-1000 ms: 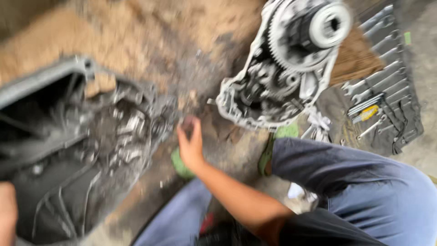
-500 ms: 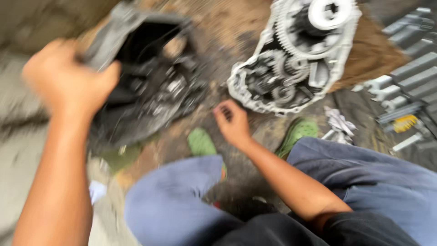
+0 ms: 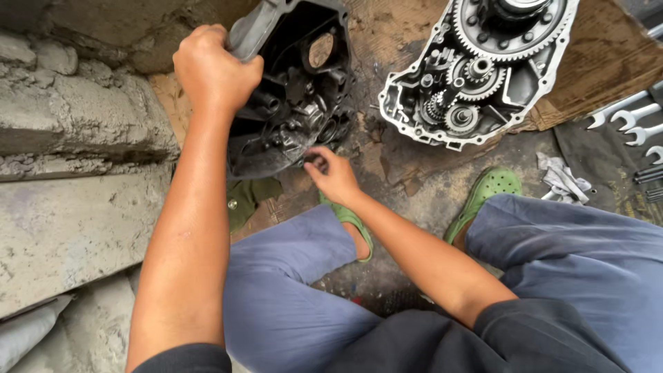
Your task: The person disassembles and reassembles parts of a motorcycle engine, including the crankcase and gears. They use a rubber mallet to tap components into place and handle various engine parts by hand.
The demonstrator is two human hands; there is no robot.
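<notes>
A: Where was the housing?
B: Dark gearbox housing (image 3: 293,103) stood at 11 o'clock, tilted. My left hand (image 3: 215,69) gripped its grey rim, fingers wrapped tight.
A: Right hand?
B: Right hand (image 3: 333,176) at its lower edge, fingertips pinching something small, couldn't tell what. Gear-filled case half (image 3: 476,69) at 1 o'clock, wrenches (image 3: 632,117) at 3.

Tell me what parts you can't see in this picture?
- Head view: the top of the black housing is cut off by the picture's edge, and the left hand covers its rim.
- What the right hand pinches at the housing is too small to tell.
- The gear case runs off the top edge.
- The wrenches run off the right edge.
</notes>
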